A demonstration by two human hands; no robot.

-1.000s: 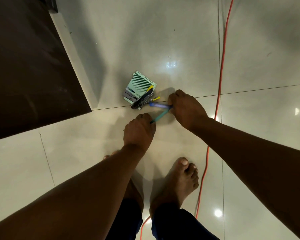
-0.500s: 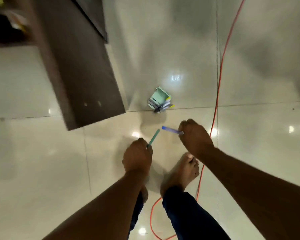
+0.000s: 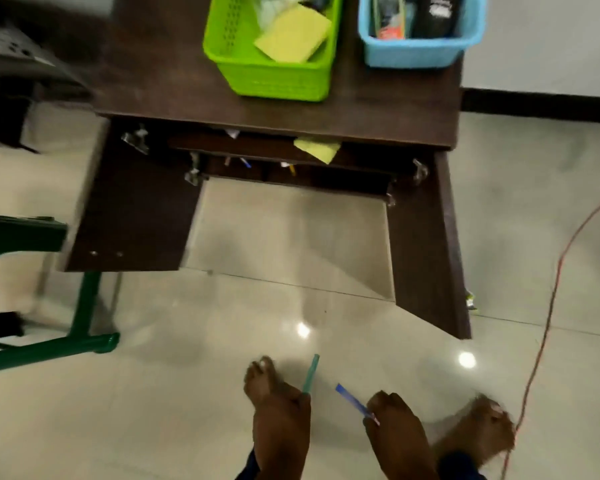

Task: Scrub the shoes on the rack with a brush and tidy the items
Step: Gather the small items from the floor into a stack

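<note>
My left hand point(image 3: 284, 420) is closed around a teal pen point(image 3: 310, 374) that points up and away from me. My right hand point(image 3: 394, 424) grips a blue pen point(image 3: 352, 400) whose tip angles up to the left. Both hands hang low over the tiled floor, in front of a dark wooden desk point(image 3: 174, 84). On the desk stand a green basket point(image 3: 267, 72) with a yellow sponge point(image 3: 293, 34) inside and a blue basket point(image 3: 413, 53) holding dark items. No shoes, rack or brush are in view.
A shelf under the desktop holds a yellow sponge point(image 3: 317, 148) and a few pens. An orange cable point(image 3: 551, 306) runs down the floor on the right, near my right foot point(image 3: 482, 427). A green metal frame point(image 3: 84, 306) stands at the left.
I have risen from the floor with a pen in each hand. The view swung up from the green box and pens by the desk leg to the desk and its baskets.
</note>
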